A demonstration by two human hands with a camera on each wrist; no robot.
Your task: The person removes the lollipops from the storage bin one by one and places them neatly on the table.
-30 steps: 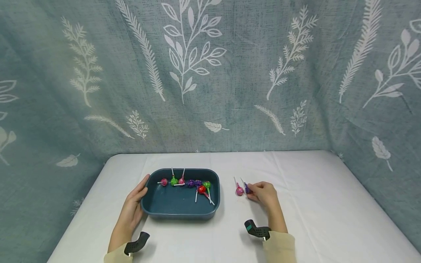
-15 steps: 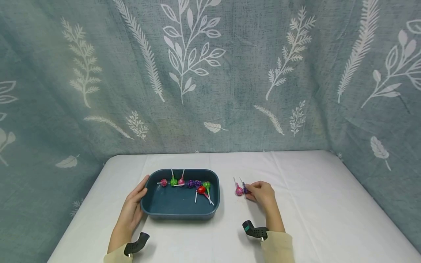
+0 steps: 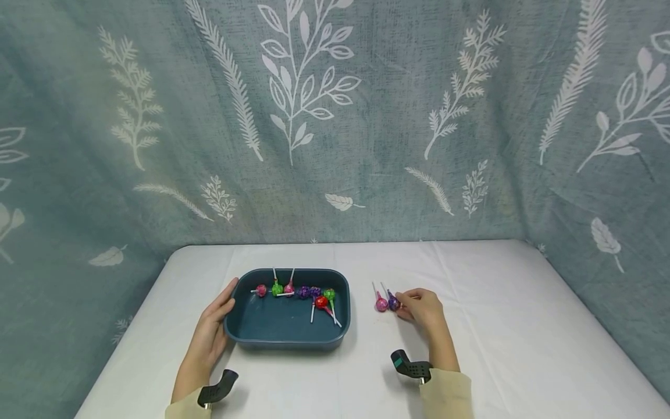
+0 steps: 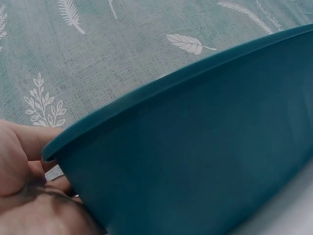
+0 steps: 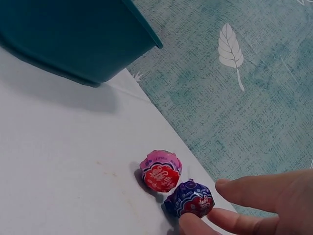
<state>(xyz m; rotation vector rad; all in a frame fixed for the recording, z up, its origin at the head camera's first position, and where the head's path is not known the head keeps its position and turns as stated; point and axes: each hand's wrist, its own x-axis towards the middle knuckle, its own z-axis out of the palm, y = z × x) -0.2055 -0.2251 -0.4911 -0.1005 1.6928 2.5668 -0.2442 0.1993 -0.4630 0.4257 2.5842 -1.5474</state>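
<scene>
My left hand rests along the left end of a dark teal plastic tray, its fingers against the outer wall below the rim. In the left wrist view the tray's side wall hides part of those fingers. To the right of the tray, a pink lollipop and a purple lollipop lie side by side on the white cloth, sticks pointing away. My right hand is beside the purple one. In the right wrist view its fingers are spread around the purple wrapper, with the index fingertip apart from it.
Inside the tray lie several lollipops, among them a red one, a green one and a purple one. A white cloth covers the table. Behind it hangs a grey-green curtain with white leaf prints.
My right hand first shifted left with the purple lollipop toward the pink one, then drew slightly right and loosened, so more of the purple wrapper shows. My left hand and the tray stayed put.
</scene>
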